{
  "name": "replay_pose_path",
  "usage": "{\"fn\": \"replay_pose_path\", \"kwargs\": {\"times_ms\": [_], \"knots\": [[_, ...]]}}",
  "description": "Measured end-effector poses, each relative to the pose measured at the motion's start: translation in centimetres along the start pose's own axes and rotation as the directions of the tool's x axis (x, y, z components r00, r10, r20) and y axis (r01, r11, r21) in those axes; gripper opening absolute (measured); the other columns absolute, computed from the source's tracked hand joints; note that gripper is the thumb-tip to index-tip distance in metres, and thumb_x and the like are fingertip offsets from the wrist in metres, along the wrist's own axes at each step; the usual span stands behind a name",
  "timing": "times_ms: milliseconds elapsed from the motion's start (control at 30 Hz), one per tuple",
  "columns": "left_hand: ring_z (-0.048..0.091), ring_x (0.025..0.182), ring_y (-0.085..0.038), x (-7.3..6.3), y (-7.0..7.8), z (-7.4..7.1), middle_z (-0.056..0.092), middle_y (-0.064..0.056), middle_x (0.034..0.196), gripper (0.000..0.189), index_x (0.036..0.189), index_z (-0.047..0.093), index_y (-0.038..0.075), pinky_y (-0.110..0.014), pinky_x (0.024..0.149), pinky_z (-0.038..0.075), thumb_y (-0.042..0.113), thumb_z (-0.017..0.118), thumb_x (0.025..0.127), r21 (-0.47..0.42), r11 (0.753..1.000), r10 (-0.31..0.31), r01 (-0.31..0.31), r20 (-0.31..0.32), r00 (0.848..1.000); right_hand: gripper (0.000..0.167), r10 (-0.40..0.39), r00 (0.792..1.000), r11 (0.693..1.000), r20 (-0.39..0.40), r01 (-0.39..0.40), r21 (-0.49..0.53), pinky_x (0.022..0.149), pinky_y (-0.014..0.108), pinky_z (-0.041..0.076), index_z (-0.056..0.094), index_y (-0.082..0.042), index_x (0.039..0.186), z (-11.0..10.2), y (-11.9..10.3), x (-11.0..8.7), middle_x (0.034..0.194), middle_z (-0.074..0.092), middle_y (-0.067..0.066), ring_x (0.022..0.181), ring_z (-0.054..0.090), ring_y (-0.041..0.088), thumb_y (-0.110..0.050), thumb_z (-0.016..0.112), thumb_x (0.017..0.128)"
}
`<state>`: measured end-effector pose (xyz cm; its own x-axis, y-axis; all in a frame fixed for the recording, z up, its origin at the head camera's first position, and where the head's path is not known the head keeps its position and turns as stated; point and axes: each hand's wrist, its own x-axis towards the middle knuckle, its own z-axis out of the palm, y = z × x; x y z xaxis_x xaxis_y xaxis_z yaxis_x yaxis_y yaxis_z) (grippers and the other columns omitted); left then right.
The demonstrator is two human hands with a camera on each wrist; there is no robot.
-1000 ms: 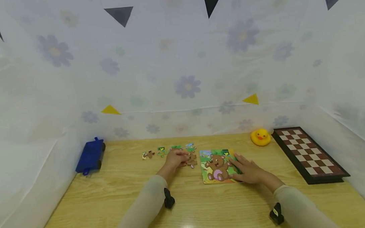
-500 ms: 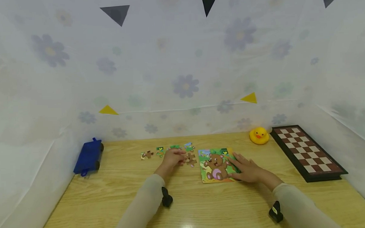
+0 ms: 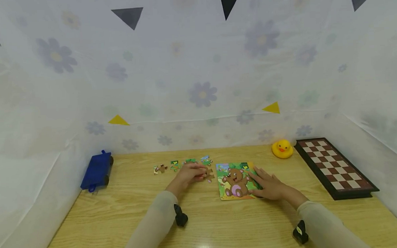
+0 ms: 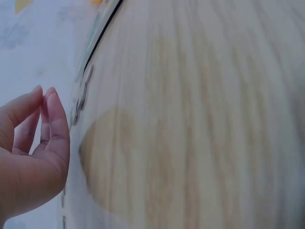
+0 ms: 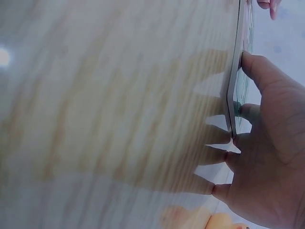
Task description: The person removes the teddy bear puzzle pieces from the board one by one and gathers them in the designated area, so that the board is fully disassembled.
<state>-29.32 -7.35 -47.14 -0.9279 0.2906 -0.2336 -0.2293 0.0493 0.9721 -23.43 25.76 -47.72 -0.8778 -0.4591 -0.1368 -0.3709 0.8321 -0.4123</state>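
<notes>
My left hand hovers just above the table beside a brown bear puzzle piece. In the left wrist view its fingers are loosely bent, thumb and fingertips close together, with nothing visible between them. More jigsaw pieces lie behind and left of it: a bear-coloured one, a green one and a blue-and-green one. My right hand rests spread on the right side of a bear picture board. In the right wrist view, its fingertips reach the board's edge and the table.
A yellow rubber duck sits at the back right. Right of it lies a brown-and-white checkerboard with a black frame. A blue toy cart stands at the table's left edge. White flowered sheeting surrounds the table.
My left hand drew back slightly to the left from the bear piece, then came a little forward to it again. The right hand stays on the board.
</notes>
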Motion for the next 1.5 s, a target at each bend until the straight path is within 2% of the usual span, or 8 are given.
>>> {"fn": "replay_pose_path", "kwargs": {"times_ms": [167, 333, 467, 567, 833, 1033, 1300, 1500], "knots": [[0.066, 0.084, -0.013, -0.1, 0.5, 1.3, 0.061, -0.023, 0.116, 0.033, 0.122, 0.058, -0.009, -0.021, 0.072, 0.056, 0.003, 0.060, 0.092, -0.045, 0.999, 0.006, -0.003, 0.070, 0.998, 0.085, -0.001, 1.000, 1.000, 0.001, 0.001, -0.006, 0.100, 0.076, 0.006, 0.024, -0.006, 0.150, 0.4, 0.3, 0.1, 0.154, 0.008, 0.025, 0.140, 0.006, 0.045, -0.063, 0.045, 0.090], [0.066, 0.083, -0.013, -0.3, 1.0, 2.9, 0.060, -0.023, 0.117, 0.034, 0.125, 0.057, -0.006, -0.027, 0.078, 0.056, 0.005, 0.060, 0.092, -0.058, 0.998, 0.002, 0.005, 0.121, 0.993, 0.082, 0.003, 1.000, 1.000, 0.006, -0.003, -0.001, 0.101, 0.075, 0.006, 0.024, -0.007, 0.150, 0.5, 0.3, 0.1, 0.155, 0.007, 0.024, 0.140, 0.006, 0.045, -0.059, 0.048, 0.092], [0.064, 0.077, -0.011, -0.2, 1.2, 4.1, 0.063, -0.019, 0.108, 0.033, 0.123, 0.059, -0.007, -0.029, 0.079, 0.056, 0.004, 0.061, 0.092, -0.088, 0.996, 0.002, 0.011, 0.143, 0.990, 0.082, -0.003, 1.000, 1.000, 0.012, 0.003, 0.005, 0.100, 0.076, 0.006, 0.024, -0.006, 0.150, 0.3, -0.1, -0.1, 0.154, 0.008, 0.026, 0.139, 0.007, 0.046, -0.058, 0.048, 0.092], [0.064, 0.078, -0.011, 0.1, 1.1, 4.9, 0.064, -0.015, 0.107, 0.032, 0.122, 0.060, -0.005, -0.028, 0.080, 0.056, 0.005, 0.062, 0.091, -0.105, 0.994, -0.006, 0.021, 0.147, 0.989, 0.080, -0.010, 1.000, 1.000, 0.017, 0.010, 0.005, 0.099, 0.077, 0.006, 0.024, -0.005, 0.150, 0.0, -0.5, -0.2, 0.153, 0.009, 0.029, 0.138, 0.007, 0.048, -0.056, 0.049, 0.093], [0.065, 0.082, -0.014, 0.2, 0.7, 7.5, 0.062, -0.023, 0.112, 0.031, 0.122, 0.057, -0.010, -0.028, 0.080, 0.056, 0.002, 0.058, 0.093, -0.124, 0.992, 0.003, 0.024, 0.214, 0.977, 0.076, 0.013, 0.999, 1.000, 0.031, -0.013, -0.011, 0.100, 0.076, 0.009, 0.025, -0.003, 0.149, -0.7, -1.4, -0.5, 0.153, 0.010, 0.028, 0.139, 0.009, 0.048, -0.049, 0.052, 0.094], [0.066, 0.086, -0.016, 0.1, 0.2, 9.3, 0.064, -0.021, 0.110, 0.030, 0.120, 0.059, -0.008, -0.025, 0.077, 0.056, 0.003, 0.059, 0.092, -0.112, 0.991, -0.051, 0.076, 0.214, 0.976, 0.076, 0.003, 1.000, 1.000, 0.025, -0.003, -0.005, 0.099, 0.077, 0.008, 0.025, -0.002, 0.149, -0.5, -1.2, -0.5, 0.152, 0.010, 0.029, 0.138, 0.010, 0.049, -0.048, 0.051, 0.094], [0.063, 0.101, -0.021, 0.1, -0.1, 10.3, 0.064, -0.016, 0.112, 0.030, 0.122, 0.058, -0.006, -0.030, 0.087, 0.053, 0.004, 0.056, 0.094, -0.118, 0.990, -0.045, 0.077, 0.252, 0.967, 0.077, -0.021, 1.000, 1.000, 0.013, 0.021, 0.018, 0.098, 0.078, 0.006, 0.025, -0.005, 0.149, -0.6, -0.8, -0.4, 0.152, 0.011, 0.030, 0.137, 0.009, 0.050, -0.053, 0.048, 0.094], [0.063, 0.101, -0.024, -0.1, 0.0, 10.9, 0.063, -0.018, 0.113, 0.032, 0.123, 0.056, -0.008, -0.030, 0.086, 0.054, 0.002, 0.058, 0.093, -0.080, 0.995, -0.049, 0.067, 0.210, 0.977, 0.078, -0.016, 1.000, 1.000, 0.004, 0.016, 0.011, 0.098, 0.078, 0.007, 0.024, -0.007, 0.150, -0.6, -0.5, -0.2, 0.153, 0.009, 0.028, 0.138, 0.008, 0.049, -0.054, 0.049, 0.093]]}}
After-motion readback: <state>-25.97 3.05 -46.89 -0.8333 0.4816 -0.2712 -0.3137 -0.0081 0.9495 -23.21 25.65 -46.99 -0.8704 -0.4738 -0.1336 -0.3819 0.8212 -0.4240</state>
